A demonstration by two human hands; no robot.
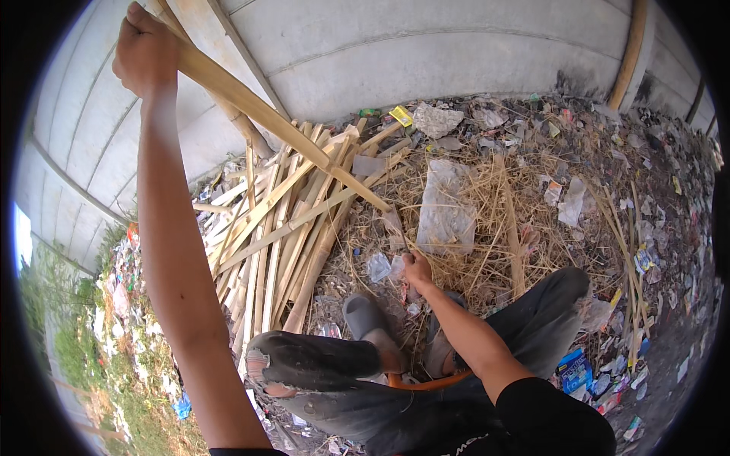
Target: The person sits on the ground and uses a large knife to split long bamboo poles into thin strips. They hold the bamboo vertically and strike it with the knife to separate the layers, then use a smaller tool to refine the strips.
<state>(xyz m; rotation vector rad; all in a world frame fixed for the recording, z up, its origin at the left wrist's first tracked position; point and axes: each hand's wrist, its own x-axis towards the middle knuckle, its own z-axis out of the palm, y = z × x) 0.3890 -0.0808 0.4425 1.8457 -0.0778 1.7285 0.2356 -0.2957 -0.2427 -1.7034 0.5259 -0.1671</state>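
Note:
My left hand (148,57) is raised at the upper left, closed around one end of a long bamboo strip (266,114). The strip slants down to the right, over a pile of split bamboo (285,228), and its lower end hangs above the ground ahead of my feet. Close to that end, my right hand (416,271) is closed on what looks like a knife (395,226). Its dull blade points up and left toward the strip's tip and blends with the ground, so its outline is hard to make out.
Bamboo shavings (487,220) and a clear plastic sheet (447,205) lie on the littered ground. A concrete panel wall (449,53) runs behind, with a bamboo pole (247,125) leaning there. My bent knees and grey shoes (369,315) are close below my hands. Thin strips (631,258) lie right.

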